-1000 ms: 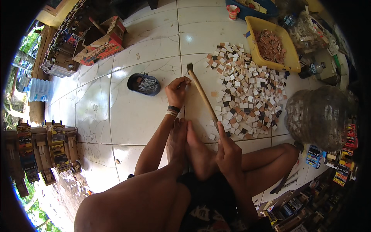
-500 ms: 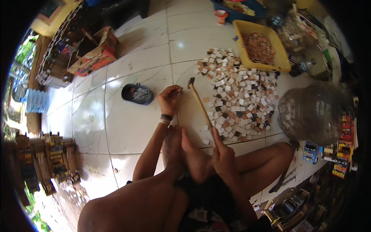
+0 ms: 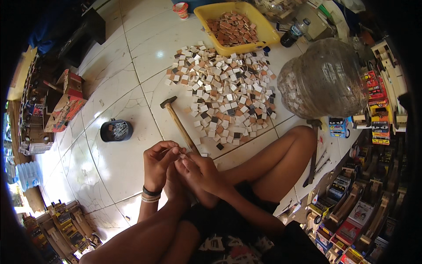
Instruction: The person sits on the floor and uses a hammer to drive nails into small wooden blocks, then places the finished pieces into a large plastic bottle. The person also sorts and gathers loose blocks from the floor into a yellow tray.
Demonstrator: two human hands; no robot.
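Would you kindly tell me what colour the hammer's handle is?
The hammer handle is light brown; the head view shows it.

Hammer [image 3: 180, 126]: worn wooden handle, small dark head. Near end of handle tucked into the right hand [image 3: 202, 171]; shaft slants forward and leftward, head out ahead of both hands. Small pale piece [image 3: 182, 155]: pinched at left hand's [image 3: 157, 165] fingertips, right fingertips close by; mostly covered, shape unclear.

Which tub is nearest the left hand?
The small dark oval tub, left of the left hand, holding slim metal pieces. The larger yellow tub, with brown tiles, and the blue tub at the top edge are farther.
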